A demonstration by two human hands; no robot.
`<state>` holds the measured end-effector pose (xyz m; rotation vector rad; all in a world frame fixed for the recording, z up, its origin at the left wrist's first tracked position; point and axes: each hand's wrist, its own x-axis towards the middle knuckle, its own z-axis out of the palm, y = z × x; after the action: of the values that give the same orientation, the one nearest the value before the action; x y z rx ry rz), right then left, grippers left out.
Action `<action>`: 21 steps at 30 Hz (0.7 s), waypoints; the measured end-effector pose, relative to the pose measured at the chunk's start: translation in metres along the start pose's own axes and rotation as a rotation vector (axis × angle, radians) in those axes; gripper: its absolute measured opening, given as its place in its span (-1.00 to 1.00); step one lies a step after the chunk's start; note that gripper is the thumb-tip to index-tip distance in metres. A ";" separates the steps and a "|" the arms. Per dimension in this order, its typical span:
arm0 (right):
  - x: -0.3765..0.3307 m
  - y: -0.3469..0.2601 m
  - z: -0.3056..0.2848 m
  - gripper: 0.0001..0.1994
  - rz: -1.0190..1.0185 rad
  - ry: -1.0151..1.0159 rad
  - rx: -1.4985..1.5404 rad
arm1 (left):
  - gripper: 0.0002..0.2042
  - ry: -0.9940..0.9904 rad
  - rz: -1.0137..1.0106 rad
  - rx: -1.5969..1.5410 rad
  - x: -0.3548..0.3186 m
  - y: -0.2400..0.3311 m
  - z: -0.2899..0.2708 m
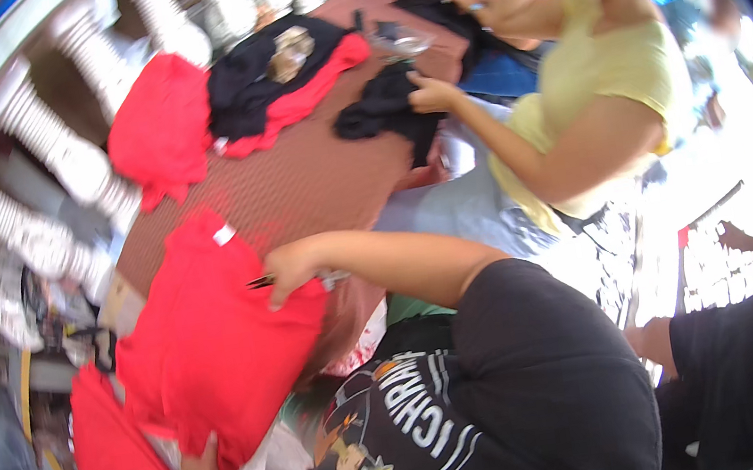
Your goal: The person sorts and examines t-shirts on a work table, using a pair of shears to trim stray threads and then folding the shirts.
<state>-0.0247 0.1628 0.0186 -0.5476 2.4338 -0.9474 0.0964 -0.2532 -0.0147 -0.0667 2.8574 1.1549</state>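
A red garment (226, 321) with a small white label near its collar lies spread over the table edge in front of me. My right hand (290, 267) is above its upper part, closed on what look like small dark thread snips (260, 282), their points over the red cloth. Lower down, my left hand (202, 469) pinches the garment's bottom edge between thumb and fingers. Beside that hand hangs a second piece of red cloth (121, 459). The picture is slightly blurred, so no thread shows.
A brown textured cloth covers the table (312, 177). On it lie another red garment (160, 121) and a black garment (265, 74). Across from me a person in a yellow top (602, 72) handles black cloth (383, 106). White balusters (51, 145) line the left side.
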 end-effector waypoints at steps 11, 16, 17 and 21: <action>-0.093 -0.084 -0.079 -0.76 -0.372 0.344 1.248 | -0.52 0.155 -0.056 -1.137 0.010 0.057 -0.078; -0.145 -0.097 -0.109 -0.85 -0.522 0.280 1.272 | -0.53 0.085 -0.065 -1.076 0.010 0.082 -0.032; -0.152 -0.096 -0.109 -0.81 -0.536 0.348 1.226 | -0.54 0.073 -0.065 -1.072 0.010 0.084 -0.028; -0.186 -0.129 -0.104 -0.83 -0.541 0.535 1.269 | -0.55 0.046 -0.082 -1.055 0.009 0.087 -0.017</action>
<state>0.0933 0.2251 0.2291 -0.4638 1.4675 -2.7680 0.0816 -0.2028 0.0575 -0.2432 1.9079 2.4612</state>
